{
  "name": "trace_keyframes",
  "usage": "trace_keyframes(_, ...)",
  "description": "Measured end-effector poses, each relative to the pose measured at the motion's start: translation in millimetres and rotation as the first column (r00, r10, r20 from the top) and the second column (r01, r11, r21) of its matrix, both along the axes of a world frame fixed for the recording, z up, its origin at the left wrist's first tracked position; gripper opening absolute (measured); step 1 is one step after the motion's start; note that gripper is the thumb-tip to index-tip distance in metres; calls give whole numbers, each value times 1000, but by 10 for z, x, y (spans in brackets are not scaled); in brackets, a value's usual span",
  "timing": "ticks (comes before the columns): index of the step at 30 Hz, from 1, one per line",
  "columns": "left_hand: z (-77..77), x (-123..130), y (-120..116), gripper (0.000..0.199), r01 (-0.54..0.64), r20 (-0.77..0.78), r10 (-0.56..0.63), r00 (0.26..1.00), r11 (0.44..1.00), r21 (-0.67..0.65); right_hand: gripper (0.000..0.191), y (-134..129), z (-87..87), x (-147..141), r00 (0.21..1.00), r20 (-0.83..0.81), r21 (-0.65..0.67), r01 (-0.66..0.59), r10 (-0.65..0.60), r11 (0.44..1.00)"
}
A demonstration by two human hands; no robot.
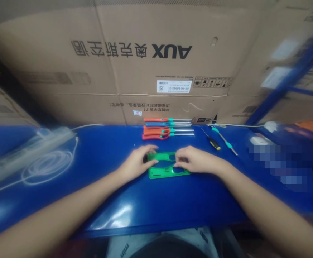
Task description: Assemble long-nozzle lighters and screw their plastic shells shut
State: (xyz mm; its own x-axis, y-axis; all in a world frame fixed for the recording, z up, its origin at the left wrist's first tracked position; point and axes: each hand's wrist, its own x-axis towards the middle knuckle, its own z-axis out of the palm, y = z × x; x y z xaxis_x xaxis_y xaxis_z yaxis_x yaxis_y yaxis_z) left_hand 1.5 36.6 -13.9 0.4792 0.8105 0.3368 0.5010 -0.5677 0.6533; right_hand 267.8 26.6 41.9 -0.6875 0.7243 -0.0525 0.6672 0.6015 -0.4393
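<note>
Two green plastic handle shell halves lie one above the other at the middle of the blue table. My left hand (139, 161) closes its thumb and fingers on the left end of the farther half (162, 156). On the other side, my right hand (191, 159) is closed, with its fingertips pinched at that half's right end. The nearer half (160, 173) rests just below, its right end close under my right hand. Behind them lie several long-nosed lighters (156, 132) with orange or blue handles and metal tubes.
A yellow-and-black screwdriver (214, 143) and a loose metal lighter tube (226, 141) lie to the right. At left are a power strip (57, 138) and a coiled white cable (49, 166). A large cardboard box (135, 79) stands along the back; a blue post (288, 79) rises at right.
</note>
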Motion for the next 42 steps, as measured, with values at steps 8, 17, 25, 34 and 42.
trace_keyframes(8,25,-12,-10,35,19,12,-19,1000,999,30,31,51,-32,37,999,-31,24,-23,24,999)
trace_keyframes(17,208,51,-276,36,210,-168,-182,969,962,172,25,542,122,1024,587,-33,395,751,-809,529)
trace_keyframes(25,183,10,-241,55,248,-238,-211,948,959,139,36,784,-221,1453,234,123,231,939,-965,257)
trace_keyframes(34,120,17,-172,55,189,-162,-162,973,968,165,12,728,3,1275,396,-186,127,917,-899,377)
trace_keyframes(42,123,67,-198,46,36,4,-37,999,980,197,36,407,65,513,696,-420,-68,616,-582,785)
